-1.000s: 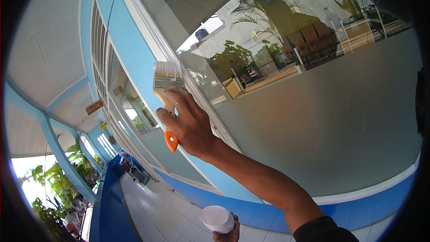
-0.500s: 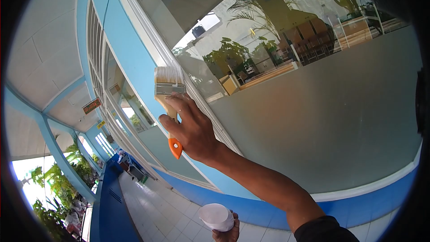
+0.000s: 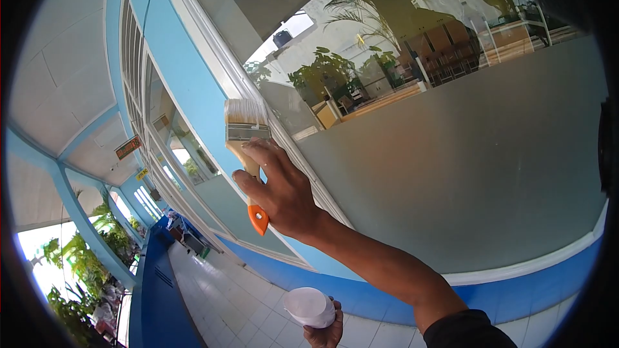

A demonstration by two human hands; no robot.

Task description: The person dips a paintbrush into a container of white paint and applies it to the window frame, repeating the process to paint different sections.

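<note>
A flat paintbrush (image 3: 246, 131) with a pale wooden handle and orange tip is gripped in my right hand (image 3: 284, 187). Its bristles, white with paint, point up and overlap the white window frame (image 3: 222, 67) in this view. Lower down, my left hand (image 3: 327, 330) holds a small white tub (image 3: 309, 307) from beneath and the side. White shows across the tub's top. Light specks mark the fingers of my right hand.
Right of the frame is a large window with a frosted lower pane (image 3: 451, 174). A light blue wall (image 3: 177, 51) runs left of it, with a darker blue base. White floor tiles (image 3: 258, 309) lead along a corridor beside a blue low wall (image 3: 161, 296) and plants (image 3: 77, 264).
The brush and my right hand sit slightly lower and further right in view. The tub has shifted a little left and up. Both hands keep their hold.
</note>
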